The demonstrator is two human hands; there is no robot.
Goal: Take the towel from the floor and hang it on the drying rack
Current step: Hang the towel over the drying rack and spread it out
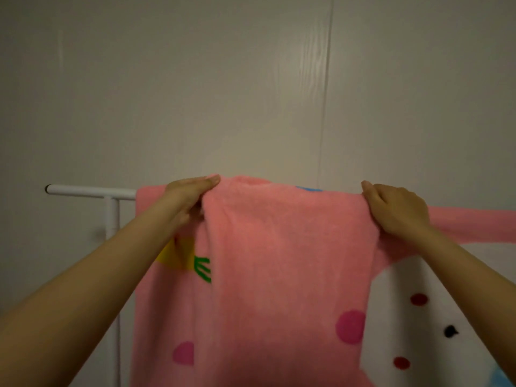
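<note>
A pink towel (279, 261) with darker pink dots and a yellow and green print hangs over the top bar of a white drying rack (92, 191). My left hand (187, 199) pinches the towel's upper edge on the left. My right hand (396, 210) grips the upper edge on the right. The towel covers most of the bar; only the bar's left end and one upright post show.
A plain beige panelled wall (251, 93) stands close behind the rack. To the lower right hangs a white cloth (424, 317) with red and black dots, under a pink band that runs off the right edge.
</note>
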